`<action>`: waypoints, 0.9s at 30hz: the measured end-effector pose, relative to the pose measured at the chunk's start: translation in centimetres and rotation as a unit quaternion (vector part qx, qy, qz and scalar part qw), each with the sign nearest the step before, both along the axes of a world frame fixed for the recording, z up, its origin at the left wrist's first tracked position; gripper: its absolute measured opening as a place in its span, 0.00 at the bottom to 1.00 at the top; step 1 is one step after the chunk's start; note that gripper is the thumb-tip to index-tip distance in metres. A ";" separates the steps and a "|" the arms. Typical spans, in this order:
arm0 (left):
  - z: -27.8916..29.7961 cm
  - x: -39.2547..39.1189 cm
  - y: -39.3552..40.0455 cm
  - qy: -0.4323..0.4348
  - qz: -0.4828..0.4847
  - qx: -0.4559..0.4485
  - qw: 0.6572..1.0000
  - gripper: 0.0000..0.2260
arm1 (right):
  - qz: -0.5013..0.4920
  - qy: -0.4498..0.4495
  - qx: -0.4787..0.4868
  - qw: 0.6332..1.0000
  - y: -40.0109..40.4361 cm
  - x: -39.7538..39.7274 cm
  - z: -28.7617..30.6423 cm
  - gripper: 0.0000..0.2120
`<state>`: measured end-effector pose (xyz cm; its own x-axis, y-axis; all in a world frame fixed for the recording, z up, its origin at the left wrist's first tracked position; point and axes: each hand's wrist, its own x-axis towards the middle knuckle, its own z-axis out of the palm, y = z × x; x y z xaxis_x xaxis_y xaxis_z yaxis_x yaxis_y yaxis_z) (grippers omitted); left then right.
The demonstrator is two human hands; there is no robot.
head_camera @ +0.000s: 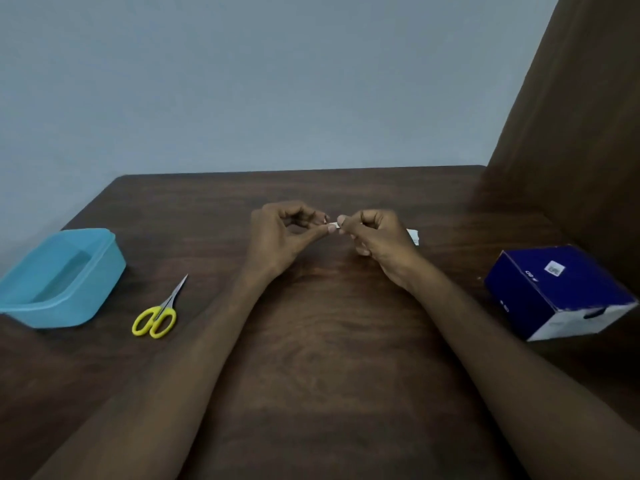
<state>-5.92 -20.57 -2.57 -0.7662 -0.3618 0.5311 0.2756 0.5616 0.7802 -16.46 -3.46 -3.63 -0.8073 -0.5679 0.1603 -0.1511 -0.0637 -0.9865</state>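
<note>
White strip (333, 223): held above the middle of the table (329, 358), between the fingertips of both hands.
Left hand (277, 233): fingers curled; the strip's end is pinched between thumb and forefinger.
Right hand (377, 239): fingers curled round the strip's other part.
White piece (413, 235): seen just behind the right hand; whether it belongs to the strip cannot be told.
Left side: blue tub (62, 275) and yellow scissors (157, 315), well apart from the hands.
Right side: dark blue box (557, 292).

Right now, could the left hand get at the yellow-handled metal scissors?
Probably yes: the yellow-handled scissors lie uncovered left of the left hand, nothing between, though it pinches a small white strip.
</note>
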 end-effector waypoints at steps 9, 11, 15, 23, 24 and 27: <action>0.1 1.1 -0.1 -0.016 0.024 -0.127 0.991 0.11 | -0.104 0.224 0.145 0.958 0.0 1.1 0.1 0.14; 0.1 1.2 0.0 -0.031 0.025 -0.156 0.987 0.10 | -0.098 0.251 0.158 0.950 0.1 1.5 0.2 0.14; 0.1 1.6 0.3 -0.056 0.036 -0.161 0.985 0.11 | -0.075 0.284 0.159 0.943 0.4 2.1 0.1 0.15; 0.3 2.2 0.9 -0.104 0.035 -0.141 0.984 0.14 | -0.062 0.298 0.159 0.939 0.8 3.2 1.1 0.27; 0.3 2.3 1.0 -0.105 0.041 -0.143 0.983 0.14 | -0.062 0.303 0.161 0.937 0.8 3.3 1.1 0.27; 0.2 3.1 1.2 -0.107 0.063 -0.126 0.984 0.12 | -0.062 0.317 0.192 0.927 0.7 3.4 0.7 0.16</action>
